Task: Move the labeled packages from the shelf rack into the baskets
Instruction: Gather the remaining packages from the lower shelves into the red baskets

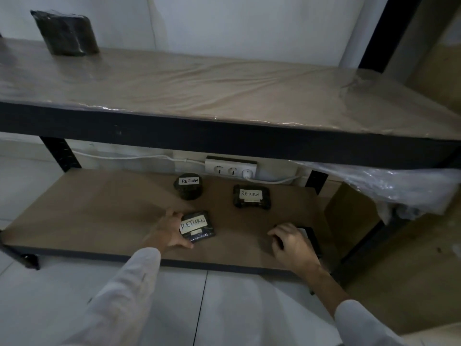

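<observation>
On the lower shelf board [104, 208] lie several black wrapped packages with white RETURN labels. My left hand [168, 231] grips the near square package [198, 227] by its left edge and front corner. My right hand [290, 243] covers and grasps a flat black package [310, 237] near the shelf's right front; its label is mostly hidden. A round package [188, 186] and a rectangular package [251, 196] rest further back, untouched. Another black package [66, 33] stands upright on the upper shelf [224, 91] at the far left, with no label showing. No baskets are in view.
The upper shelf is covered in wrinkled clear plastic that hangs down at the right [399, 186]. A white power strip [230, 168] with a plugged cable sits against the wall behind the lower shelf. Black rack posts [59, 153] stand at the corners. A cardboard box [351, 211] is at the right.
</observation>
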